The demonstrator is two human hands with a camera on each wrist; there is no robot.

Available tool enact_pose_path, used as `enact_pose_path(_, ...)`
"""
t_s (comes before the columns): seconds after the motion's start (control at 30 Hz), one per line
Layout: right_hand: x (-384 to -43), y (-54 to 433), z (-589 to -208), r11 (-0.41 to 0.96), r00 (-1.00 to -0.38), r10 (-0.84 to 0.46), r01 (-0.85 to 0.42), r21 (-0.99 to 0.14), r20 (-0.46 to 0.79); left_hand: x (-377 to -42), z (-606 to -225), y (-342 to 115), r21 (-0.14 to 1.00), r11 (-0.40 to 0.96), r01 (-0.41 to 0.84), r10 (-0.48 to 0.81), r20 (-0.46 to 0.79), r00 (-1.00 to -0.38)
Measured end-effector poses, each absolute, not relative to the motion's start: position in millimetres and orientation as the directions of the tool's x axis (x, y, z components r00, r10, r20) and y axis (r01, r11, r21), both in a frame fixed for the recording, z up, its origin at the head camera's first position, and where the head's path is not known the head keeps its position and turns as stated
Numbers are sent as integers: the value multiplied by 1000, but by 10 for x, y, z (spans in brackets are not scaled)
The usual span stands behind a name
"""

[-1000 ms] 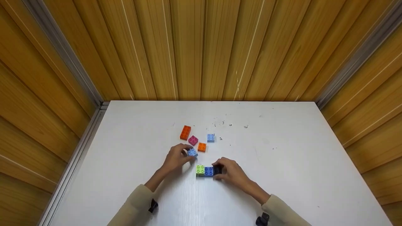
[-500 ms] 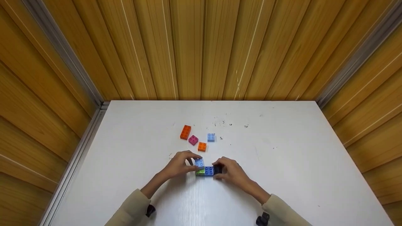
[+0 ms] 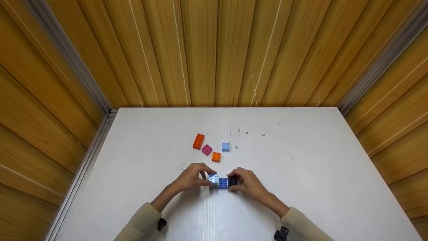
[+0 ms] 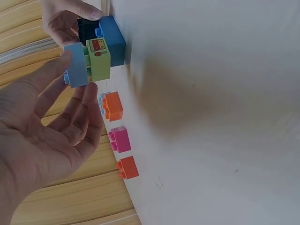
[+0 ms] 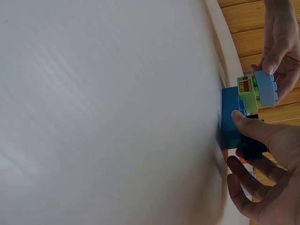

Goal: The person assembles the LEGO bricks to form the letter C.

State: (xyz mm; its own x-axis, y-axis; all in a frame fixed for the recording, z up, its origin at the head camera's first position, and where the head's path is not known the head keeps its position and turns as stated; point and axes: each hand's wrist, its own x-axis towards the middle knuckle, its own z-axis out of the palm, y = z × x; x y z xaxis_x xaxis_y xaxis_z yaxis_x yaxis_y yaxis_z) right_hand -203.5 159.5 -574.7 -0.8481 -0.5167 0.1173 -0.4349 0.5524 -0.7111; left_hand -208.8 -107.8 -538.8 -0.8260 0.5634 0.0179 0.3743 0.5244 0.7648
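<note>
My left hand [image 3: 193, 177] pinches a light blue toy brick [image 4: 76, 66] between thumb and fingers. That brick sits over a lime green brick [image 4: 100, 62] bearing a printed picture; green studs still show between the two, and the light blue one looks slightly tilted. Beneath is a darker blue brick [image 5: 229, 117] on the table, with the green brick on its left end. A black brick [image 5: 253, 146] is on its right end, where my right hand [image 3: 249, 183] grips with thumb and fingers. From the head view, the green brick is mostly hidden under the light blue one.
Behind the hands lie loose bricks on the white table [image 3: 301, 187]: a long red-orange one [image 3: 198, 141], a magenta one [image 3: 207, 149], an orange one [image 3: 216, 157] and another light blue one [image 3: 225, 147]. Wood-patterned walls [image 3: 220, 53] enclose the table's back and sides.
My left hand has carried the light blue brick toward me and to the right, from beside the orange brick onto the green one. My right hand keeps its grip on the black brick.
</note>
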Motion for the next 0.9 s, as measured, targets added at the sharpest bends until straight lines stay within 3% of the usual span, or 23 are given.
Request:
enact_pose_path(0.37, -2016, 1609, -5748, 553, -858, -502, -414, -723, 107, -2079, -5405, -1075, 798, 515, 313, 540, -18, -842)
enact_pose_path(0.9, -2019, 1570, -5732, 578, -868, -492, -388, -718, 73, -2083, -5437, -1061, 754, 537, 379, 554, 24, -832)
